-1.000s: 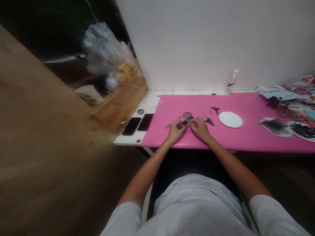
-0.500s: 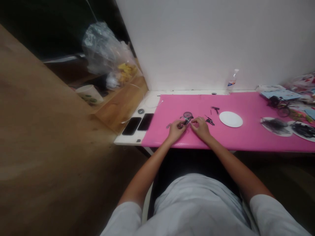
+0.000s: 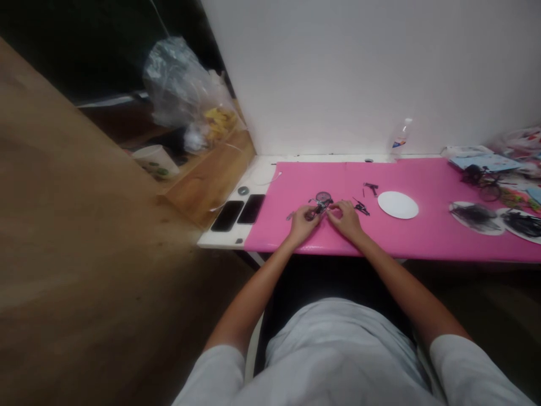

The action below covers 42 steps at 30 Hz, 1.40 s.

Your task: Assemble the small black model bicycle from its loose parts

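Note:
A small model bicycle (image 3: 323, 197), dark with a spoked wheel at its far end, is over the pink table cover. My left hand (image 3: 304, 224) is closed around its near part, and the fingers hide much of that part. Close against its right side, my right hand (image 3: 345, 219) has its fingertips pinched together; whatever they hold is too small to make out. Just right of that hand lie small black parts (image 3: 362, 207), and farther back another black part (image 3: 371, 187). A small grey piece (image 3: 290, 215) rests left of my left hand.
A white plate (image 3: 398, 204) is to the right, with plates of black parts (image 3: 477, 217) beyond. Another model bicycle (image 3: 490, 189) stands near packets at far right. Two phones (image 3: 251, 209) lie at left. A bottle (image 3: 400, 135) stands by the wall.
Both hands stay almost in place around the model bicycle. The right fingertips have shifted slightly, and a thin pale bit seen there before is harder to see. The view has moved a little.

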Tool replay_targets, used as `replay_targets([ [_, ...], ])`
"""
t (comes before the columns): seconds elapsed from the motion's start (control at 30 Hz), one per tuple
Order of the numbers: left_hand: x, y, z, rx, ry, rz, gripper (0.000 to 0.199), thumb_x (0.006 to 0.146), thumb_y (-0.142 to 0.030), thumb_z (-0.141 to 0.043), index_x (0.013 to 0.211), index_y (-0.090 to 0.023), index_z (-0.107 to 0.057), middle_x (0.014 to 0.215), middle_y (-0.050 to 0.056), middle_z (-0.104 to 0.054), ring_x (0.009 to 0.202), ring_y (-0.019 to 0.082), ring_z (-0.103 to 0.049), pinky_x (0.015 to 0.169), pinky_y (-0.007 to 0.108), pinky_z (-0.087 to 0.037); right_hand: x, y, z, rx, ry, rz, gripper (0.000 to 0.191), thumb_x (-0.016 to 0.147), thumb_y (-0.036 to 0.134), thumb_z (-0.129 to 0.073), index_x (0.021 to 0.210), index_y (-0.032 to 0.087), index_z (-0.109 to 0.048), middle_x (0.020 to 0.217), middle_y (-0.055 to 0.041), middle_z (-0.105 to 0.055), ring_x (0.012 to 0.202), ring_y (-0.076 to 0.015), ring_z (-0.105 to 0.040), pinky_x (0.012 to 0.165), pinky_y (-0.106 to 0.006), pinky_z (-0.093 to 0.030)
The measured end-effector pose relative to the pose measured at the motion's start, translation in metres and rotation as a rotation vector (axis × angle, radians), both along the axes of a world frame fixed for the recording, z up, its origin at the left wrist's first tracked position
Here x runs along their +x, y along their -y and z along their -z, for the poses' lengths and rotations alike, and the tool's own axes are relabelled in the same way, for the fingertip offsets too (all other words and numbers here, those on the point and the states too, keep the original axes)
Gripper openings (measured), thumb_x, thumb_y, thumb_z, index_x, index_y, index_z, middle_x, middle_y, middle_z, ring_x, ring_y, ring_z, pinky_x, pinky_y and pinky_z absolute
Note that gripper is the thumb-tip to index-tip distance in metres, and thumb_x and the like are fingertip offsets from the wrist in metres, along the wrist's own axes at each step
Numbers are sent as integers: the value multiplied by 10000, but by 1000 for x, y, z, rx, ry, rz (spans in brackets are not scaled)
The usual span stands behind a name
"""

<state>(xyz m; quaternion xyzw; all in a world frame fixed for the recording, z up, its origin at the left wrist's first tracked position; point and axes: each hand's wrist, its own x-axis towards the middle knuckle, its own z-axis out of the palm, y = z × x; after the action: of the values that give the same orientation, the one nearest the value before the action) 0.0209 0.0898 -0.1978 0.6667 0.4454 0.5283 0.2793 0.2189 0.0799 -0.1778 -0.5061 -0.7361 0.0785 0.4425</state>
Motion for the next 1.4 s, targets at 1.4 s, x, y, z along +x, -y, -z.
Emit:
replay_targets([
  [1.4, -1, -1, 2, 43, -59, 1, 171, 849, -211, -789, 1018, -186, -794, 977, 85, -766, 854, 195, -687, 787, 326, -543, 1, -5, 2, 25, 84, -38, 167, 1019, 336, -626, 935, 223, -716, 1002, -102, -739, 1022, -317, -569, 993, -492, -449],
])
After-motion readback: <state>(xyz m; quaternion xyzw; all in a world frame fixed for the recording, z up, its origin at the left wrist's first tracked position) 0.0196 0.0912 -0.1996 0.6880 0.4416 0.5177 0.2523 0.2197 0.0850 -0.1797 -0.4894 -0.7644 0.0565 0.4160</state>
